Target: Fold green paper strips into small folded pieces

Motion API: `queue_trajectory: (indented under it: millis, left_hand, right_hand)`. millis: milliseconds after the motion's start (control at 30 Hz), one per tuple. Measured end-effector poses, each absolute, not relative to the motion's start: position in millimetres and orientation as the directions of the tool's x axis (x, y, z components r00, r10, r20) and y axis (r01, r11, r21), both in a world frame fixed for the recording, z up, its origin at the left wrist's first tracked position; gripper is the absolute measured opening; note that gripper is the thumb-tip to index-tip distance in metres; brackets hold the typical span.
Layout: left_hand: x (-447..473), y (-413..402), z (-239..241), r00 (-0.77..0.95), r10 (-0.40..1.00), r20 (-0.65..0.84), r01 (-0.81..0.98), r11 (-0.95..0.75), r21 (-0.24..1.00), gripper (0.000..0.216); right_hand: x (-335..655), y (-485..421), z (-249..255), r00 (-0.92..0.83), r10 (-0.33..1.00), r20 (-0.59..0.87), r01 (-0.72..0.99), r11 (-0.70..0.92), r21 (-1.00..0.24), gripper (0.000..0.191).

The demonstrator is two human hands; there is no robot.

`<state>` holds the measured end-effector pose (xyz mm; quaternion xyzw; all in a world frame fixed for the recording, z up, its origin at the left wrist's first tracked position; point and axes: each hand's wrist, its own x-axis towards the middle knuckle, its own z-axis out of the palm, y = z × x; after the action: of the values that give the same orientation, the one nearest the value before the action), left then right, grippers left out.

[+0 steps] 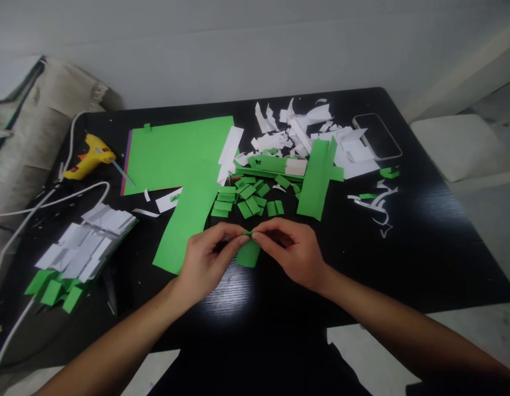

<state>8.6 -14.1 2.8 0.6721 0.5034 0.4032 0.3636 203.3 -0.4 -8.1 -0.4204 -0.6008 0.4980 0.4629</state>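
Between my two hands is a small green paper strip (248, 254), its top edge folded over and its lower part hanging down. My left hand (208, 258) pinches the fold's left end between thumb and forefinger. At the other end of the same fold, my right hand (294, 250) pinches with thumb and fingertips. Just beyond my fingers lies a heap of small folded green paper pieces (247, 207). A long green paper sheet (184, 225) lies beside my left hand, and a creased green strip (314, 184) rests past my right hand.
A yellow glue gun (92, 158) with a white cord lies at the left. Near it is a piece layered with white and green paper tabs (84, 242). Large green sheets (176, 151), white paper scraps (298, 126) and a phone (377, 136) lie toward the back of the black table (423, 258).
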Motion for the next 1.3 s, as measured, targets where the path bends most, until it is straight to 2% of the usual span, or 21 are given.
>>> queue_trajectory:
  millis: [333, 600, 867, 1067, 1300]
  left_hand:
    - [9.9, -13.2, 5.8, 0.173, 0.972, 0.158, 0.308, -0.206, 0.929, 0.006]
    - [9.5, -12.7, 7.4, 0.121, 0.985, 0.124, 0.248, -0.151, 0.957, 0.006]
    - [8.7, -11.5, 4.9, 0.098, 0.994, 0.054, 0.188, -0.072, 0.980, 0.007]
    - [10.3, -10.4, 5.8, 0.067, 0.996, 0.064, 0.201, -0.077, 0.977, 0.009]
    - [9.9, -11.5, 2.0, 0.071, 0.996, 0.047, 0.241, -0.062, 0.969, 0.010]
  right_hand:
    - [203.3, -1.3, -4.6, -0.221, 0.965, 0.139, 0.084, 0.161, -0.983, 0.003]
    - [203.4, 1.0, -2.6, -0.249, 0.969, -0.008, 0.006, -0.007, -1.000, 0.008]
    - [203.1, 3.5, -0.6, -0.274, 0.960, -0.065, -0.088, -0.092, -0.992, 0.010]
    - [201.9, 3.1, -1.3, -0.292, 0.954, -0.069, -0.134, -0.112, -0.985, 0.005]
    - [202.8, 0.5, -6.0, -0.250, 0.968, -0.004, -0.001, -0.005, -1.000, 0.005]
